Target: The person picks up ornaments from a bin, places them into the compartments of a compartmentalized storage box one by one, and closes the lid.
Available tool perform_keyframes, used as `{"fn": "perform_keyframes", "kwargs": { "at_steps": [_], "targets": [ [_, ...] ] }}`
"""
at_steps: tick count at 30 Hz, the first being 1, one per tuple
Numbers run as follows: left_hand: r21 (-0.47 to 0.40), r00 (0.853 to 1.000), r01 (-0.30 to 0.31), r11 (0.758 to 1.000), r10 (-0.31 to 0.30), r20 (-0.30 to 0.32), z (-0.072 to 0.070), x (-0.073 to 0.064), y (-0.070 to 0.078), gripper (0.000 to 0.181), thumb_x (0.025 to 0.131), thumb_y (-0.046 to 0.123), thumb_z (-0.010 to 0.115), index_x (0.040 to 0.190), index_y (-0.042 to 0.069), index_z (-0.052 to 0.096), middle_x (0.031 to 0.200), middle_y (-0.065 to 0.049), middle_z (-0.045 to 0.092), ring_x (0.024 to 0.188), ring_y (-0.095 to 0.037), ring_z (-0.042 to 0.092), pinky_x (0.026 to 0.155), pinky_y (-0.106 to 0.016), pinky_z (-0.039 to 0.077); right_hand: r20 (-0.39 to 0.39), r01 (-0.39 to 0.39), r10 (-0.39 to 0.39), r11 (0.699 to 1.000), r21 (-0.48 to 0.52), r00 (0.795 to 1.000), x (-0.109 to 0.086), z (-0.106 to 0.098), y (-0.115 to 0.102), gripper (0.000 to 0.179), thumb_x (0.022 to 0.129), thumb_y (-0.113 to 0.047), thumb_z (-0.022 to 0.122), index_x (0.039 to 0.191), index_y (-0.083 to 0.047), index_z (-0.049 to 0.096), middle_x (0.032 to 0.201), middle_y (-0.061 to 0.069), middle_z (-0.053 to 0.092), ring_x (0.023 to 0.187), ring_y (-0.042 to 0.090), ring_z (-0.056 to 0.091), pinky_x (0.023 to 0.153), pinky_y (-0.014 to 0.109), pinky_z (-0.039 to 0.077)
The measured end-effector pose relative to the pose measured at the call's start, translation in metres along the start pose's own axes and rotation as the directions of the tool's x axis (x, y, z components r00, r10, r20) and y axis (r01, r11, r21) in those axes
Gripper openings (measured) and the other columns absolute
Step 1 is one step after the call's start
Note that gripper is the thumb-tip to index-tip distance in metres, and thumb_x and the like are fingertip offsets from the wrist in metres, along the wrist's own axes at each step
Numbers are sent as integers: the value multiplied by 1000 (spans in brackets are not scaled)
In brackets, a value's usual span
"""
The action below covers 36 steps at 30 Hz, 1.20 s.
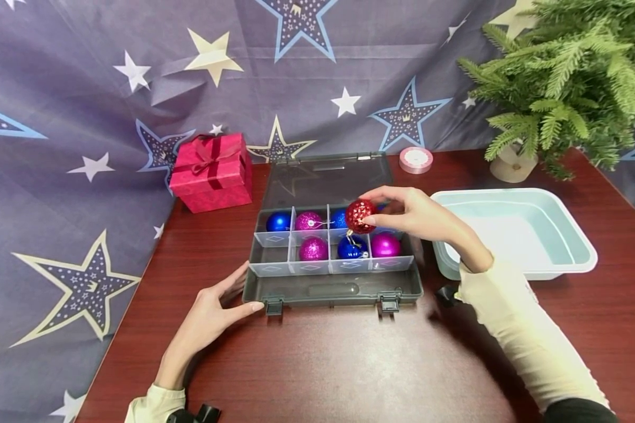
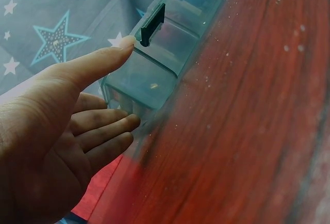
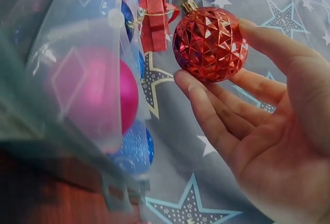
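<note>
My right hand (image 1: pixel 420 214) pinches a red faceted Christmas ball (image 1: pixel 361 216) between thumb and fingers, above the compartments of an open plastic box (image 1: pixel 333 291). In the right wrist view the ball's gold cap and string loop show. Blue and magenta balls lie in the compartments, among them a shiny magenta ball (image 1: pixel 385 245) and a dark blue ball (image 1: pixel 352 247). At the front left, one compartment (image 1: pixel 271 254) holds no ball. My left hand (image 1: pixel 209 314) rests at the box's front left corner, fingers fairly straight and thumb near a latch (image 2: pixel 153 25).
A pale blue basin (image 1: pixel 513 235) stands to the right of the box. Behind it is an artificial fir tree (image 1: pixel 555 82). A roll of pink ribbon (image 1: pixel 415 160) lies at the back, and a red gift box (image 1: pixel 211 172) sits at the back left.
</note>
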<state>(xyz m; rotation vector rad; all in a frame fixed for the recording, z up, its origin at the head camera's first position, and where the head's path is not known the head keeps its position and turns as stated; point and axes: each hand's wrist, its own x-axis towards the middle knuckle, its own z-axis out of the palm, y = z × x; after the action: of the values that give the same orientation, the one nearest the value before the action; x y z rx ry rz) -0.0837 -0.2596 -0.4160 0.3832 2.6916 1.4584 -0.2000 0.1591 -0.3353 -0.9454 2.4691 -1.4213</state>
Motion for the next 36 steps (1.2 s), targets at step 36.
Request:
{"fn": "perform_keyframes", "kwargs": {
  "at_steps": [36],
  "targets": [
    [9,1000,15,1000,-15,7,-1,-1,-1,82,87,29,87,158,18,45,137,-7,65,126,-23,62,99,-13,44,129,62,-55,997,-46,990,53,56,-16,44,98,-23,75,138,-8,65,129,11,68,93,17,71,88,37,56]
  ]
}}
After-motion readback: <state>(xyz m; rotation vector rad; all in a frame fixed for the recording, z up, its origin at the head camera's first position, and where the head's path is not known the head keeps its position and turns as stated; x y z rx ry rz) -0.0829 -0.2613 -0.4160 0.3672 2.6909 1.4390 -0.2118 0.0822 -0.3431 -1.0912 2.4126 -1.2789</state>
